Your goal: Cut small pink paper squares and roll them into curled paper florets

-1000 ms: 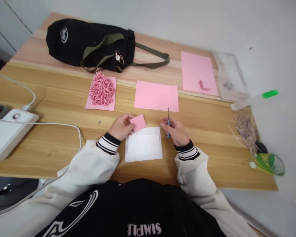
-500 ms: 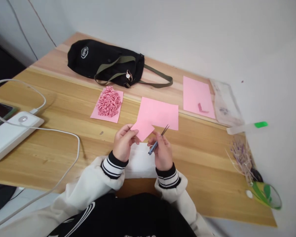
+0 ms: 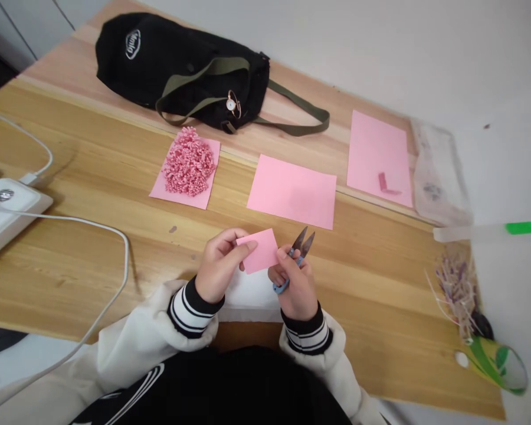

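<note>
My left hand [image 3: 220,262] pinches a small square of pink paper [image 3: 262,250], thumb on top, over a white sheet [image 3: 252,292] at the table's front edge. In my right hand [image 3: 297,283] are small blue-handled thread snips [image 3: 304,241], their two dark blades spread apart and pointing away from me. The right thumb and fingertips meet at the paper's right corner; whether they grip it I cannot tell. Beyond the hands lies a larger pink sheet [image 3: 292,192]. To its left, a bunch of pink flower stamens [image 3: 189,162] rests on another pink sheet [image 3: 159,188].
A black bag [image 3: 172,65] with olive straps lies at the back, a watch [image 3: 232,105] on it. At left, a white power bank [image 3: 13,215] trails a cable. Far right hold a pink sheet [image 3: 371,147], a clear bag [image 3: 442,171], dried flowers [image 3: 458,280] and a green-tinted cup [image 3: 495,360].
The small pink square has turned and now sits level between both hands. The snips' blades have spread apart. The view has shifted closer to the table.
</note>
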A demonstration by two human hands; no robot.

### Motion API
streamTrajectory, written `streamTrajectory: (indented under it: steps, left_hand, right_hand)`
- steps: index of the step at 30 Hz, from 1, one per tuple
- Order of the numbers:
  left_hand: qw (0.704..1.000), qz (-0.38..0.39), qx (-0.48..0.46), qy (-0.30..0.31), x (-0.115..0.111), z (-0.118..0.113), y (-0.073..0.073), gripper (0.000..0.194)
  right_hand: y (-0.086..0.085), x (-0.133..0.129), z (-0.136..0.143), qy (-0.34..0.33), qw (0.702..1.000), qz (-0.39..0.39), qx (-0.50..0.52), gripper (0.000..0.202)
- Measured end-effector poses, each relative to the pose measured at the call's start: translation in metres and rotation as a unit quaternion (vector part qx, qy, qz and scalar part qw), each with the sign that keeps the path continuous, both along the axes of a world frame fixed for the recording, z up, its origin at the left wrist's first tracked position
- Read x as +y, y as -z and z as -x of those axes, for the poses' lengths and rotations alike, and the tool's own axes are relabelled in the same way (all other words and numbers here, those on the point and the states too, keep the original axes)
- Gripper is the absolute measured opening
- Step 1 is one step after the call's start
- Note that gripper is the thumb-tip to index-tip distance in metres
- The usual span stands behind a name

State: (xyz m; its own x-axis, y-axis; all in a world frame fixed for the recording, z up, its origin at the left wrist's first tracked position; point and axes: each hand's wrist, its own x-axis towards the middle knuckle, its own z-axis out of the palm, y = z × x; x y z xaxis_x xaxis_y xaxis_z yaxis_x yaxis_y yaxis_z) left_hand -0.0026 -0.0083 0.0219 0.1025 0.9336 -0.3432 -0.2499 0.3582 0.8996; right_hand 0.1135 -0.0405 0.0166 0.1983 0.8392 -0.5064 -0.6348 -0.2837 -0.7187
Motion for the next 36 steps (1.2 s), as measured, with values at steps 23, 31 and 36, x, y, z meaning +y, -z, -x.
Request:
streamTrajectory:
  steps: [23, 31, 36]
  left_hand:
    - [0.994, -0.040, -0.006, -0.099, 0.000, 0.004, -0.002, 0.021]
    - [0.994, -0.066, 0.039, -0.084, -0.002, 0.005, -0.004, 0.013]
    - [0.994, -0.068, 0.074, -0.049, -0.004, 0.003, -0.008, 0.012]
  right_hand:
    - [-0.005, -0.013, 0.000, -0.201, 0.971, -0.045, -0.122, 0.036]
    - [-0.008, -0.012, -0.001, -0.268, 0.945, -0.111, -0.152, 0.037]
    - [-0.008, -0.013, -0.001, -0.255, 0.948, -0.116, -0.153, 0.035]
